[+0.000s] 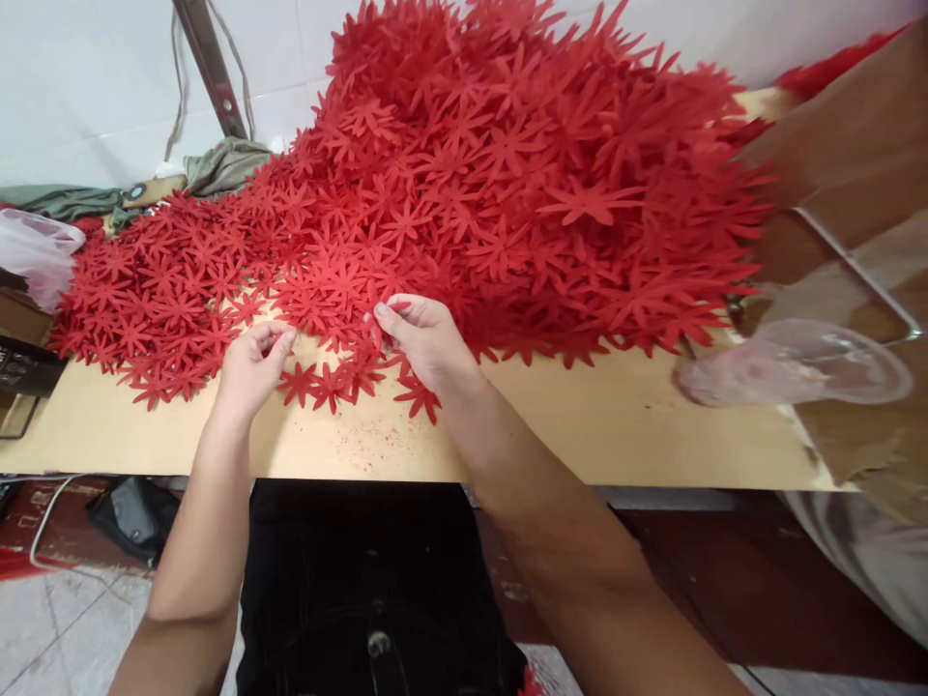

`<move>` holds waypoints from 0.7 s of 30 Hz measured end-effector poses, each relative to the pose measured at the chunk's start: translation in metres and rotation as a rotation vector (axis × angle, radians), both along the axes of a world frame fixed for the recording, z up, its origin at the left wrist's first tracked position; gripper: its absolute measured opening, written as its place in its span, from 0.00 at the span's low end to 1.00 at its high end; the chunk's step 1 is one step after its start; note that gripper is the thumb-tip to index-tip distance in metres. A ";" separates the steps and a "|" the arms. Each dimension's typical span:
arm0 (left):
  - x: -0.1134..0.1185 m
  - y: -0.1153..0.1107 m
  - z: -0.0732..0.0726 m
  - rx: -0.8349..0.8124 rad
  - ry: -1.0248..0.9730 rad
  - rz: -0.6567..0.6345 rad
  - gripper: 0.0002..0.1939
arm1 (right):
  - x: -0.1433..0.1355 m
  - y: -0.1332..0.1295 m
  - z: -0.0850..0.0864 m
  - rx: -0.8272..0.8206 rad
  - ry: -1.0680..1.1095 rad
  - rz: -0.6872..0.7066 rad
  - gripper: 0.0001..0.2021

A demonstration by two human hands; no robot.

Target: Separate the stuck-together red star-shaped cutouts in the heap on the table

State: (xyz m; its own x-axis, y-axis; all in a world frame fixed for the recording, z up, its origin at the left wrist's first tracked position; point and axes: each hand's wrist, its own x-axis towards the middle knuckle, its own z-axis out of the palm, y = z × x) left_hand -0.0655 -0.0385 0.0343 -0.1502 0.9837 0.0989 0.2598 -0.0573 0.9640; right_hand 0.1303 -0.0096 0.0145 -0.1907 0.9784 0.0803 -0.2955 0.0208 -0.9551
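A big pile of red star-shaped cutouts point(507, 184) covers the back and middle of the pale tabletop point(623, 435), with a lower heap point(166, 290) on the left. My left hand point(253, 372) hovers over the near edge of the left heap, thumb and fingers pinched; whatever they hold, if anything, is too small to make out. To its right, my right hand point(427, 348) pinches a red cutout point(377, 324) between thumb and fingers. A few loose red cutouts point(330, 385) lie between the hands, and small red scraps point(373, 440) are scattered nearer the front edge.
A clear plastic cup point(797, 362) lies on its side at the right, next to a cardboard box point(855, 193). A white plastic bag point(40, 251) and a dark box point(29, 365) are at the far left. Green cloth point(228, 164) lies along the back wall.
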 end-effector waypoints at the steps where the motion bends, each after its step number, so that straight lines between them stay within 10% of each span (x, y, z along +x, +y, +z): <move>1: 0.004 0.001 0.002 0.024 -0.038 -0.006 0.10 | -0.001 0.000 0.000 0.020 -0.017 0.003 0.23; 9: 0.065 0.018 0.009 -0.047 -0.243 -0.267 0.13 | -0.001 0.003 -0.005 0.128 -0.216 -0.134 0.28; 21: 0.071 0.030 -0.007 -0.024 -0.428 -0.294 0.14 | -0.001 -0.001 0.003 0.144 -0.151 -0.200 0.22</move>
State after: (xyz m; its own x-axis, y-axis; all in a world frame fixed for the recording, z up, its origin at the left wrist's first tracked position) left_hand 0.0058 -0.0082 0.0271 0.1111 0.9916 0.0657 -0.1818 -0.0447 0.9823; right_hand 0.1297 -0.0104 0.0172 -0.0159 0.9784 0.2062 -0.1266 0.2026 -0.9710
